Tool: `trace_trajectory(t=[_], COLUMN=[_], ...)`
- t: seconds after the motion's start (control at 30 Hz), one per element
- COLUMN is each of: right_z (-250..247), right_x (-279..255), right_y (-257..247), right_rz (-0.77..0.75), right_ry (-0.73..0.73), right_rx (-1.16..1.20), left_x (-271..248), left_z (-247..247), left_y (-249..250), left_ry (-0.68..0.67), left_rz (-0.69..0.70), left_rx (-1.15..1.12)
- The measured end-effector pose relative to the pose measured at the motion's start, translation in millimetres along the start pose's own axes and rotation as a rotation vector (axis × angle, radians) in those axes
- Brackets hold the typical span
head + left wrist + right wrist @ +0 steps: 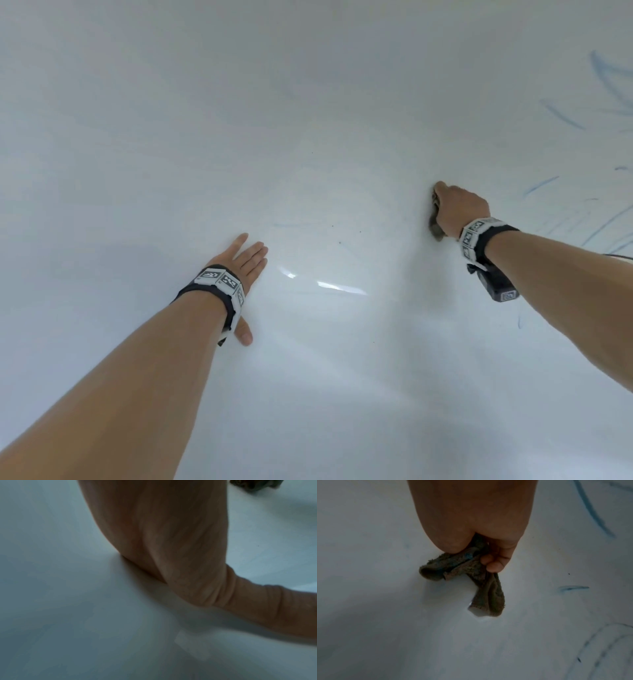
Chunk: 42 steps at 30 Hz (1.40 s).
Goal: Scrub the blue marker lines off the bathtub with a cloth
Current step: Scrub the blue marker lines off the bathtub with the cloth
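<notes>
I look down into a white bathtub (308, 144). My right hand (459, 209) grips a bunched brown cloth (435, 230) and holds it against the tub surface; in the right wrist view the cloth (464, 569) hangs from my curled fingers (493, 563) with blue stains on it. Blue marker lines (565, 118) run over the tub to the right of that hand, also as blue strokes (594, 511) in the right wrist view. My left hand (245, 258) lies flat on the tub floor, fingers straight, holding nothing. A faint blue line (286, 225) lies just beyond its fingertips.
Small dark specks (340, 242) dot the tub floor between my hands. Bright light reflections (339, 287) show on the glossy surface. More faint blue strokes (603, 228) run along the right side near my right forearm.
</notes>
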State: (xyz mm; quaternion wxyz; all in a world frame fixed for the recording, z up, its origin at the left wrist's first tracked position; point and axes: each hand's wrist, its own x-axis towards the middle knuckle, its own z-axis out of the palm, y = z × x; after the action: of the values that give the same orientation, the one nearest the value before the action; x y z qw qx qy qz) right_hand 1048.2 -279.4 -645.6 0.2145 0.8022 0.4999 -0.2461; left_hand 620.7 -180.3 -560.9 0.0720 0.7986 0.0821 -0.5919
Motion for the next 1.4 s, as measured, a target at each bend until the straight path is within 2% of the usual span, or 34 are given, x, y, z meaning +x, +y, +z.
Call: trace_trajectory(t=[0.1,0.23,0.3,0.4,0.5,0.63,0.77,1.03,1.23,1.33,1.4], right_z=[16,32,35,22,-8,-42,-54,-86,-87,-61,-38], right_x=[-21,-41,-43,-25,12,52,71,100,68,34,14], right_y=[16,4,-9,-36,-63,-109,-156,-218,-278,-270,-255], right_rz=[-0.086,-0.119,-0.04,0.175,0.223,0.134,0.077,-0.071,-0.245,-0.414,-0.574], right_ry=[-0.023,-0.004,0.038,0.148,0.219,0.254,0.291,0.318,0.201,0.12,0.062], right_rx=[-0.013,0.027,0.093,0.277,0.349,0.359,0.397,0.395,0.493,0.42,0.267], left_x=[1,3,4,5,5,6,4,2,1,1,0], left_z=[3,3,4,7,6,5,5,3,1,1,0], left_y=[0,-1,-1,-2,-2,-2,-1,-1,-1,-1,-1], left_ry=[0.001,-0.008,-0.004,-0.003,-0.016,-0.015,-0.012,-0.005,0.002,0.003,0.003], left_rz=[-0.005,0.001,0.002,0.004,0.011,0.002,0.002,0.0,0.002,0.0,-0.001], left_rx=[0.007,0.003,-0.008,0.002,-0.001,0.002,0.0,0.015,0.015,0.024,0.024])
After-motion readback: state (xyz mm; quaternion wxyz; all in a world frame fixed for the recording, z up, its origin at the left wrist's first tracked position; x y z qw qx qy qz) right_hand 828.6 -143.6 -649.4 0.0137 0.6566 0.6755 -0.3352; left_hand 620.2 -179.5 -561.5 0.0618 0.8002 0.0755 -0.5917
